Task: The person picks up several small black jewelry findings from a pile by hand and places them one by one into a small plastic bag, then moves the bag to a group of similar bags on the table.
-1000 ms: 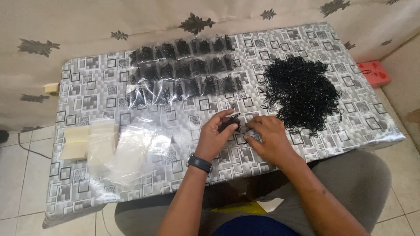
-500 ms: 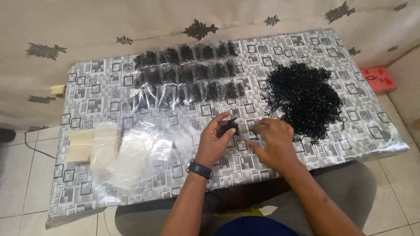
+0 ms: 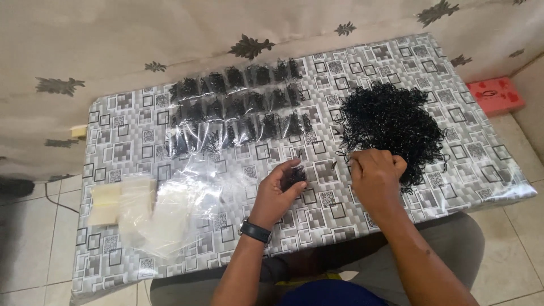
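Observation:
My left hand is cupped over the table's middle and holds a small bunch of black elastic bands in its fingers. A dark watch sits on that wrist. My right hand rests at the near edge of a big loose pile of black bands, its fingers curled into the pile; I cannot tell whether it grips any. Three rows of small clear bags filled with black bands lie behind my left hand.
The low table wears a grey square-patterned cloth. A heap of empty clear plastic bags and a pale stack lie at the near left. A red box sits on the floor at the right. A curtain hangs behind.
My right hand has moved away from my left hand to the right, up to the edge of the loose pile. My left hand keeps its bunch of bands.

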